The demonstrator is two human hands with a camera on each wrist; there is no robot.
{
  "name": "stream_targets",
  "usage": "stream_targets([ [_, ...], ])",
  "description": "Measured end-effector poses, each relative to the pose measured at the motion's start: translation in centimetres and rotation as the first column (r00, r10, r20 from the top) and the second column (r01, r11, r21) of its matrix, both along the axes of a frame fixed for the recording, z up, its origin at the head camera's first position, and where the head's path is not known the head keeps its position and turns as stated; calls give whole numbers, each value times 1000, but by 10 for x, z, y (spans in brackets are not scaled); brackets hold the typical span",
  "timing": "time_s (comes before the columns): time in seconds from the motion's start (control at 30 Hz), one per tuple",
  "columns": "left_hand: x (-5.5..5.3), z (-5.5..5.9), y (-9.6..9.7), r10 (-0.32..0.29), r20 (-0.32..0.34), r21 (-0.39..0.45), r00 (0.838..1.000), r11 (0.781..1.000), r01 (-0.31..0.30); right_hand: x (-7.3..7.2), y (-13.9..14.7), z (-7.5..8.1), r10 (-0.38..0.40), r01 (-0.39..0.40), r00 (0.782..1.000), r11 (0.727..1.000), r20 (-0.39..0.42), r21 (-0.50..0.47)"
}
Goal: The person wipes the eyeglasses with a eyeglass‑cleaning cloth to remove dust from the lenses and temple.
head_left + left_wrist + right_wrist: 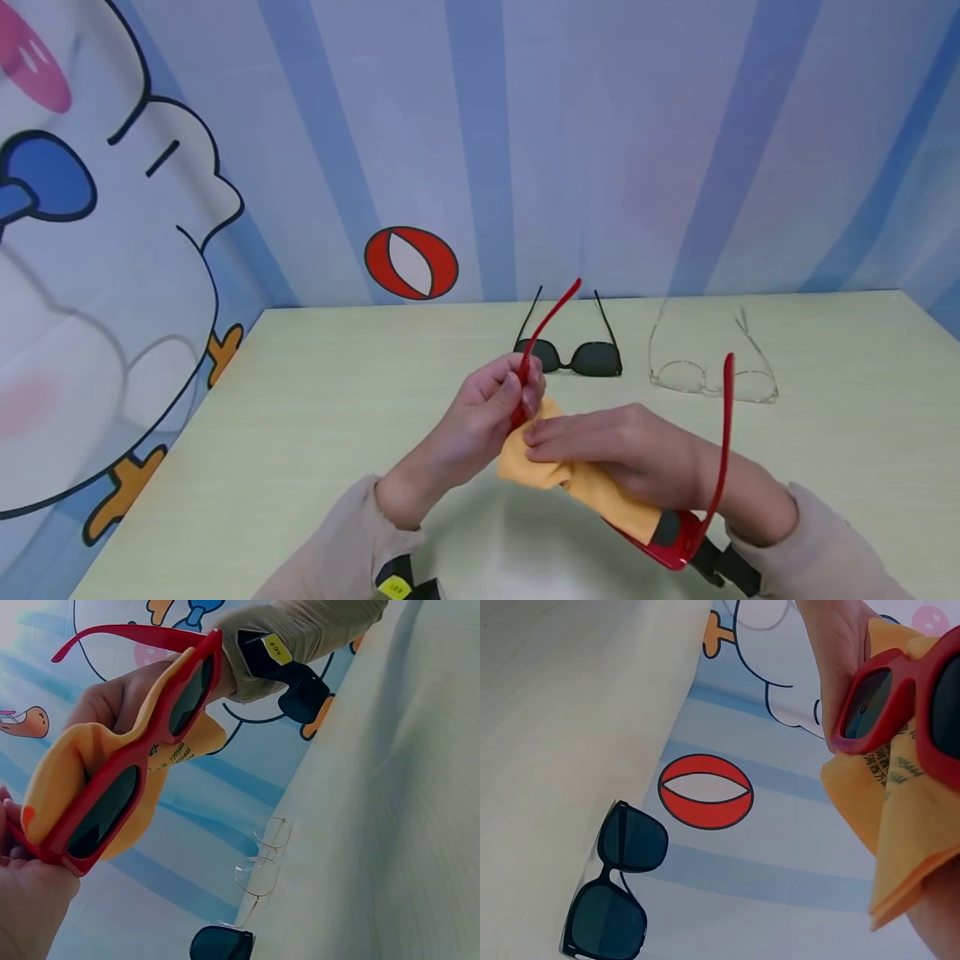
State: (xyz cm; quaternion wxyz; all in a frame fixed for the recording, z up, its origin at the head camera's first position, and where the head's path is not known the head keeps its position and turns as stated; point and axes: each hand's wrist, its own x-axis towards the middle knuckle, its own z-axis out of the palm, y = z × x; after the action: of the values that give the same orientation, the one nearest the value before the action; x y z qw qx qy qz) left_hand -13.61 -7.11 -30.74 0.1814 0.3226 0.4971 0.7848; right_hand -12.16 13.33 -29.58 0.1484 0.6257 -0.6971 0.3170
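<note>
Over the table, my left hand (483, 408) pinches a pair of red sunglasses (675, 546) with dark lenses at one end, by the hinge. Both red arms of the sunglasses are unfolded and point up and away. A yellow-orange cloth (611, 500) lies over the inner side of the lenses. My right hand (630, 442) holds this cloth, its fingers pressing it against the lens nearer the left hand; the thumb is hidden. In the left wrist view, the lens fronts are bare and the cloth (60, 780) bulges behind the red frame. Printed lettering shows on the cloth (904, 825) in the right wrist view.
Black sunglasses (596, 360) stand on the pale table (337, 450) beyond my hands, arms toward the wall. To their right are clear-framed glasses (678, 377). A striped blue backdrop (600, 150) with cartoon prints rises behind the table and along its left side.
</note>
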Motion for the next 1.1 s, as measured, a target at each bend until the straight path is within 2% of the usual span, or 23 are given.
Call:
stream_targets([
  [0.2,1,0,-2,11,-6,2,1000,1000,-11,0,2,1,54,-54,998,999,35,-5],
  [0.33,0,1,-6,16,-33,-5,999,1000,-17,4,7,1,52,-52,994,999,96,3],
  [0.5,-2,0,-11,-26,-69,32,997,999,28,10,14,2,52,-51,985,999,164,-13],
  [0.63,-3,-2,-12,-65,-40,83,997,994,68,12,14,4,44,-40,984,999,171,-29],
  [0.8,-1,-3,-11,-105,-5,138,994,985,105,9,10,3,7,-4,992,1000,125,-24],
  [0.97,1,-1,-8,-115,-22,123,993,986,117,5,7,1,9,-8,991,1000,131,-7],
  [1.1,2,-1,-7,-93,-22,92,995,991,95,3,5,-3,21,-20,987,1000,159,-4],
])
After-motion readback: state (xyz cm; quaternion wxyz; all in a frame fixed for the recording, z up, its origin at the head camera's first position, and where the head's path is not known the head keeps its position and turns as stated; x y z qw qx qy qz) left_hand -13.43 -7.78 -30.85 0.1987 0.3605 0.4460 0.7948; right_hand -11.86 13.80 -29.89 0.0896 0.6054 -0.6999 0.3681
